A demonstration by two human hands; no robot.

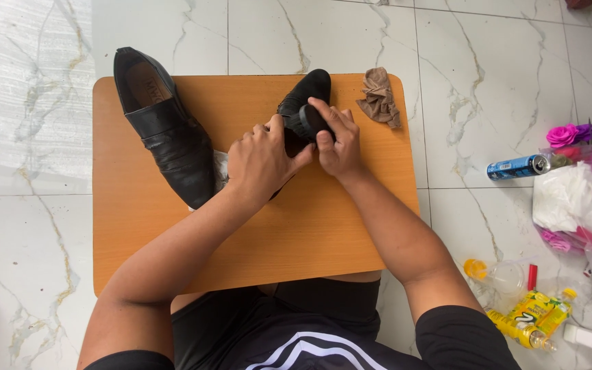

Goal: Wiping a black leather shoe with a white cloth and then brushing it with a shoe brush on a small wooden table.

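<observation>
Item one, the orange-brown wooden tabletop (310, 233) with rounded corners, which I see from above on a white marbled tile floor (35, 137).

Item two, a black leather slip-on shoe (166, 130) lying at the tabletop's left, opening toward the far edge.

Item three, a second black leather shoe (306, 92) near the middle, toe pointing away, partly hidden under both hands.

Item four, my left hand (262, 161), fingers closed around that second shoe.

Item five, my right hand (337, 140), clamped on a small black shoe brush (307, 121) pressed against the shoe's upper.

Item six, a crumpled brown cloth (380, 96) at the far right corner, apart from the shoe.

Item seven, a blue can (517, 166) lying on the floor to the right.
</observation>
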